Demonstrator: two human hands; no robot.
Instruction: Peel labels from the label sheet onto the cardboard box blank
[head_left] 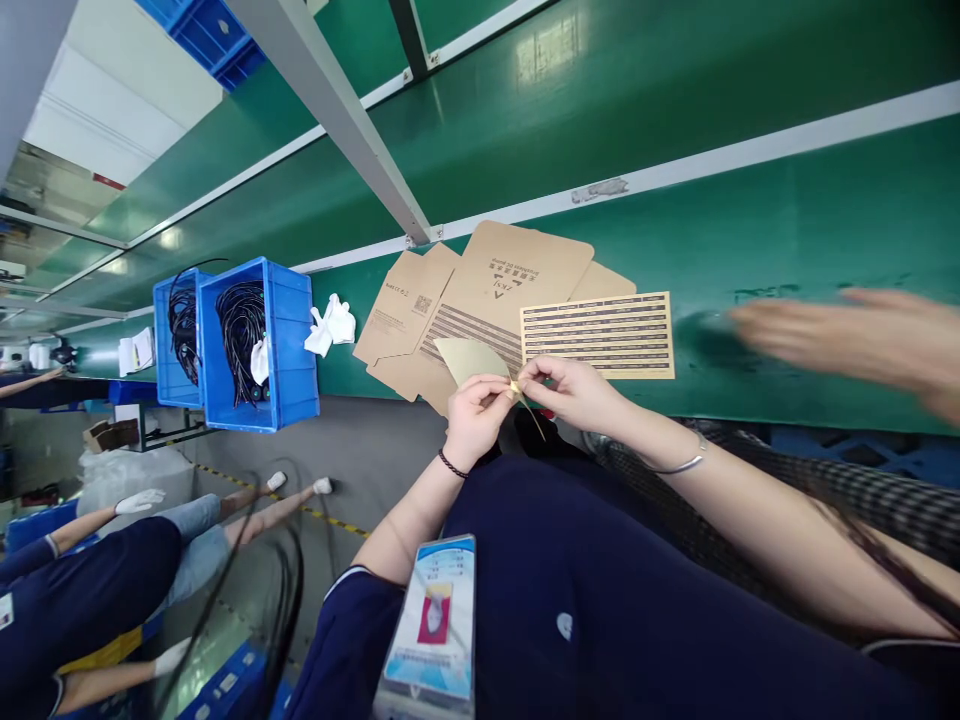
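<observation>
Both hands meet over the table's front edge at a thin beige sheet, folded or bent at its middle. My left hand pinches the sheet between thumb and fingers. My right hand is closed too, its fingertips at a small yellowish bit where the two hands come together. Just beyond them a yellow label sheet with rows of dark printed strips lies partly over flat brown cardboard boxes printed "brushless DC pump". What is inside the fingertips is mostly hidden.
Blue bins with black cables stand left on the green table, beside white gloves. Another person's hand reaches in, blurred, from the right. A grey post rises behind the cardboard. A co-worker stands at lower left.
</observation>
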